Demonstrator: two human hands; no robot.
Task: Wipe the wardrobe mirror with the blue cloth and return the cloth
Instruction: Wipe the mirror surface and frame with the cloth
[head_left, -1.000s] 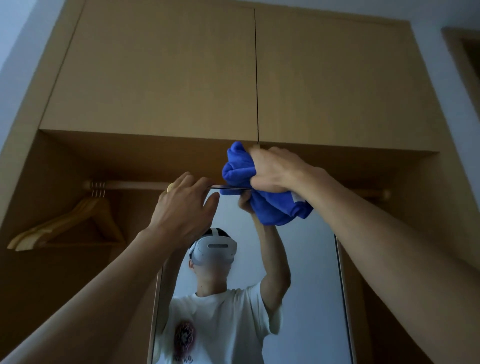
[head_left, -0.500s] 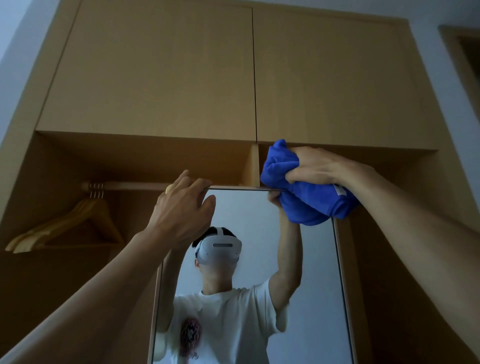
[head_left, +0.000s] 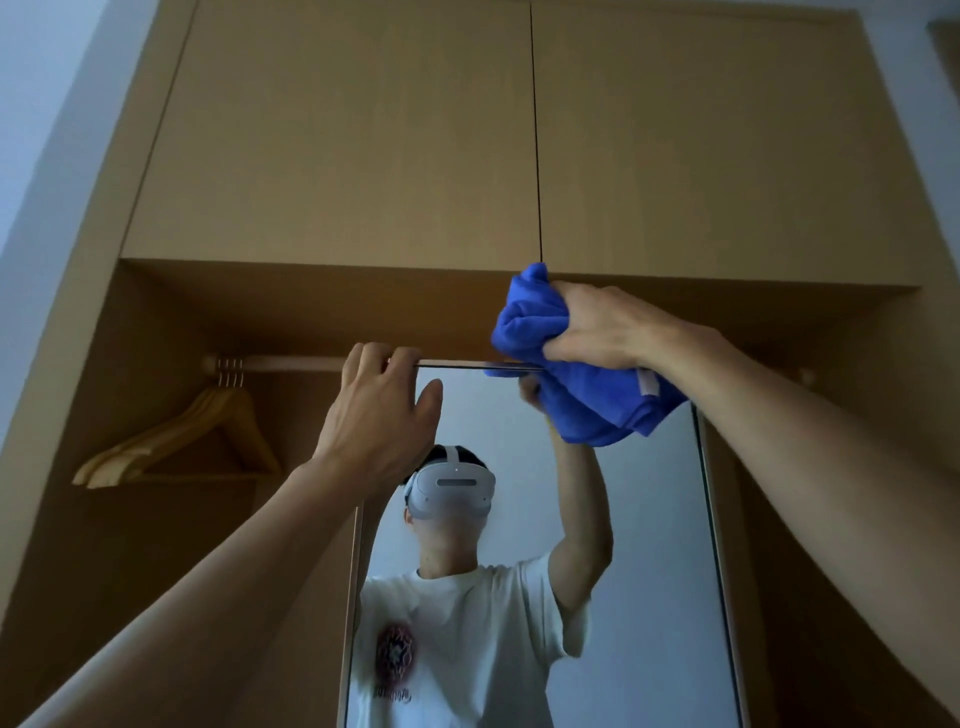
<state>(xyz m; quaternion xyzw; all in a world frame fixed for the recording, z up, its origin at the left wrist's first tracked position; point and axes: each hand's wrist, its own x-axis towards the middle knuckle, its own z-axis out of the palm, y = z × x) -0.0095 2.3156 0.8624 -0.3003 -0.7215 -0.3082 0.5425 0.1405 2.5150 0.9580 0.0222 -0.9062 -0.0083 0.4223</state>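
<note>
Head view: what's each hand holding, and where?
Right hand grips the blue cloth around its bunched middle; left hand grips the mirror by its top edge.

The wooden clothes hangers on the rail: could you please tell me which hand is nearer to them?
Left. The left hand grips the wardrobe mirror, just right of the wooden hangers; the right hand holds the blue cloth farther right.
</note>
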